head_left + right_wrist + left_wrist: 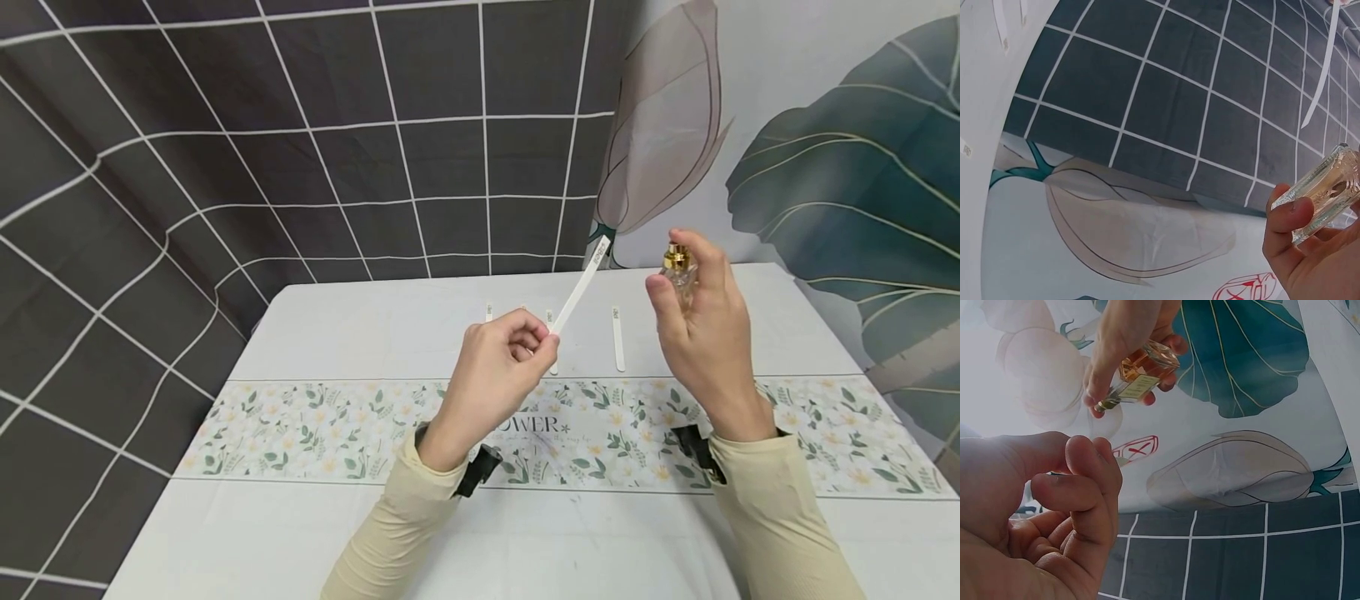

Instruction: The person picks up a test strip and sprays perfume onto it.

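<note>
My left hand [495, 371] pinches the lower end of a white perfume test strip [581, 287] between thumb and finger. The strip slants up and to the right, with small dark print near its top. To its right, my right hand [708, 337] grips a clear glass perfume bottle [681, 279], its index finger on the gold spray top. A pale label and amber liquid show on the bottle [1141, 378] in the left wrist view. In the right wrist view the strip [1324, 69] hangs apart from the bottle [1329, 194].
Several more strips lie on the white table [360, 333] behind the hands, one strip [618, 337] to the right of the others. A floral runner [300, 429] crosses the table. A dark grid-patterned cloth [435, 158] and a leaf-print curtain [675, 125] hang behind it.
</note>
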Available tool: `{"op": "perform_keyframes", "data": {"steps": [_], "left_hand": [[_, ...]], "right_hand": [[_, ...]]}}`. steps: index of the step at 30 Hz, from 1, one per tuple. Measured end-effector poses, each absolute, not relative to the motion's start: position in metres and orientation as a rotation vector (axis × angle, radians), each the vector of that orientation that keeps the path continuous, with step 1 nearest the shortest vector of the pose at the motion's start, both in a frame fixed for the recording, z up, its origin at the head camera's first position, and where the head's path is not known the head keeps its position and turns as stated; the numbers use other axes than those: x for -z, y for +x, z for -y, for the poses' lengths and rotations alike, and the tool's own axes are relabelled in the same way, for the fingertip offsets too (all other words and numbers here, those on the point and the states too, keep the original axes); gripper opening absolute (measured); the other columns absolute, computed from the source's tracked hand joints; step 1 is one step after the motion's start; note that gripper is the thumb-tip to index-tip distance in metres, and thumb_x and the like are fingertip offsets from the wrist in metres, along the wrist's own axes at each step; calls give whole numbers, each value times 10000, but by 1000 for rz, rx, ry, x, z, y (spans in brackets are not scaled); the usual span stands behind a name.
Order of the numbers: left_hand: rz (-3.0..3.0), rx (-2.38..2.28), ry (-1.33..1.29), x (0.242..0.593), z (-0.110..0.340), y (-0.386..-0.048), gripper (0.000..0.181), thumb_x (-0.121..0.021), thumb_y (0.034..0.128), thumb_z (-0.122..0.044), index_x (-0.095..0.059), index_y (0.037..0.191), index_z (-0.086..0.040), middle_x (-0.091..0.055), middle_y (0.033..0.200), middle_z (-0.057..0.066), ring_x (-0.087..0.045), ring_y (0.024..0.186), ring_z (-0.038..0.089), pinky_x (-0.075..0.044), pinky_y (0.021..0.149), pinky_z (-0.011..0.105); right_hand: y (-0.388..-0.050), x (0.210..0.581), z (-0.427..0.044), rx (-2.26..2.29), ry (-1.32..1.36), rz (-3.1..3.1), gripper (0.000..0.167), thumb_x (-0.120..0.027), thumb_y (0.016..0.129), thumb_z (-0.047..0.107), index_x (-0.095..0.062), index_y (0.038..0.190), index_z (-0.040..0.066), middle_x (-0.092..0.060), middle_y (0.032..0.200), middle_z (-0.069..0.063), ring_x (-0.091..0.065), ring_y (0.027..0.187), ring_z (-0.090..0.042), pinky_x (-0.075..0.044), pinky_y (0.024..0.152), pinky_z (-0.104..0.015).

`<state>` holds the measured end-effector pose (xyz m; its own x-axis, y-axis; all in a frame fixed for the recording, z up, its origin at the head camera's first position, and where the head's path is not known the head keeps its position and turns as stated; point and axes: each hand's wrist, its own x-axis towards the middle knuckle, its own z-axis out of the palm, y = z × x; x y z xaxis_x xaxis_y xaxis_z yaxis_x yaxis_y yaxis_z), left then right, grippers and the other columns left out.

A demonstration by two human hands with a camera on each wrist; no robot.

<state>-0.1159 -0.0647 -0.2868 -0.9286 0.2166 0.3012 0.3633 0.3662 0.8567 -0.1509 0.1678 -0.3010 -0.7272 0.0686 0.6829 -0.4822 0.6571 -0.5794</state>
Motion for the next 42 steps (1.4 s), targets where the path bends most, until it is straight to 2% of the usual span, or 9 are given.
{"op": "perform_keyframes", "data": {"steps": [9,22,33,42], "left_hand": [[2470,1616,-531,286,65,-118,60,-685,933,-90,-698,876,-76,-690,719,-14,-608,582,65,-517,601,229],[2460,1619,-535,284,65,-119,62,-683,935,-93,-695,874,-81,-683,713,-20,-592,571,63,-501,592,222],[2471,1616,-545,281,63,-119,50,-685,939,-95,-701,894,-82,-681,720,-26,-593,574,63,-495,587,218],[2489,1626,-528,287,65,-114,54,-684,945,-102,-699,895,-89,-675,724,-41,-595,583,66,-502,596,221]], "right_hand": [[-151,297,-167,-997,327,2176,504,-532,1053,404,-452,1479,145,-548,1368,-263,-513,990,-386,-377,772,-552],[-153,293,-167,-970,323,2177,452,-565,1045,283,-456,1461,145,-557,1335,-268,-522,978,-391,-379,750,-548],[-155,291,-168,-978,304,2166,444,-565,1046,299,-463,1445,134,-557,1258,-294,-506,936,-384,-362,734,-536],[-149,301,-166,-978,301,2183,477,-559,1048,307,-439,1474,129,-554,1293,-295,-501,933,-378,-350,722,-501]]}}
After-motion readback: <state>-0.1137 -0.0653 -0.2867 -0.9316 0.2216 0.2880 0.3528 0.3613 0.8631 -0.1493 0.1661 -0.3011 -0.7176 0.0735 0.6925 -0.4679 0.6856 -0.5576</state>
